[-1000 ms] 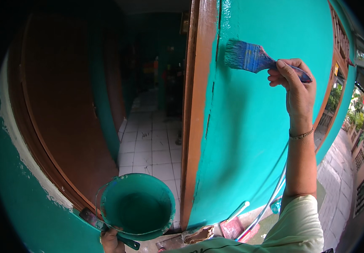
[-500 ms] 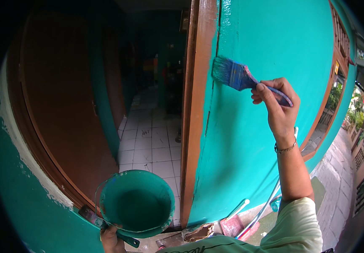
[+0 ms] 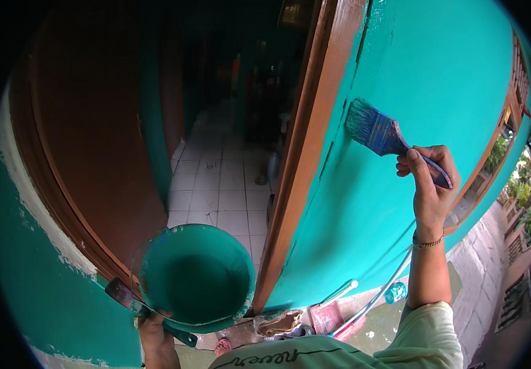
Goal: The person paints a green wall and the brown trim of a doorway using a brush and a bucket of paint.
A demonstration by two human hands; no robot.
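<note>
My right hand [image 3: 435, 178] pinches the handle of a wide, paint-stained blue paintbrush [image 3: 388, 135]. Green-coated bristles rest against the turquoise wall [image 3: 438, 80], just right of the brown door frame [image 3: 308, 147]. At the lower left, my left hand [image 3: 155, 335] is closed at the side of a green bucket [image 3: 148, 264]. Dark green paint [image 3: 204, 289] lies inside it. The same hand also grips a second flat tool, perhaps a scraper or brush, with a broad stained end [image 3: 121, 294] and a dark green handle [image 3: 182, 337]. Its exact kind is unclear.
Through the doorway lies a white tiled floor [image 3: 198, 178], beside a brown door [image 3: 93, 141]. Below the wall are a pink paint tray [image 3: 327, 318], a pale pole [image 3: 376, 299] and a small turquoise container [image 3: 396, 293]. A brown-framed window [image 3: 484, 166] is at the right.
The paintbrush has gone slightly down the wall, still touching it near the door frame. My view has shifted, so the frame appears farther right. Both hands keep their holds.
</note>
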